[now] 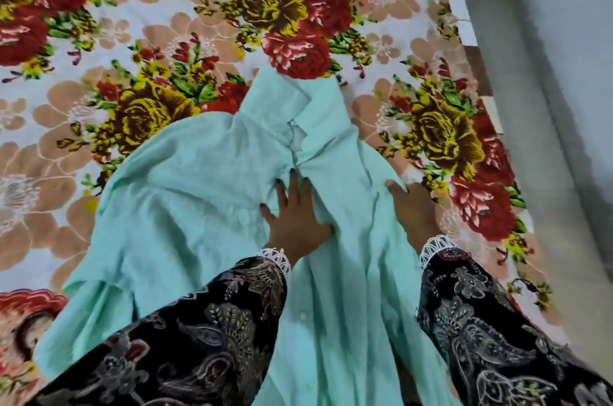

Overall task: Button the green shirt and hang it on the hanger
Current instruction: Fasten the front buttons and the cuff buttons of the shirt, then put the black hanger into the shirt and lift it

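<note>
Overhead, the head view looks down on a bed spread with a floral blanket (159, 40) of red, yellow and tan flowers on white; a grey floor (547, 107) runs along its right edge. No containers show. A pale green shirt (199, 193) lies rumpled on the blanket, collar (311, 107) pointing away from the person. The left hand (295, 216) lies flat on the shirt's front, grip released, fingers spread, just below the collar opening. The right hand (413, 206) grasps the shirt's right edge, fingertips curled over the fabric. Both wear dark patterned sleeves (481, 322) with white lace cuffs.
</note>
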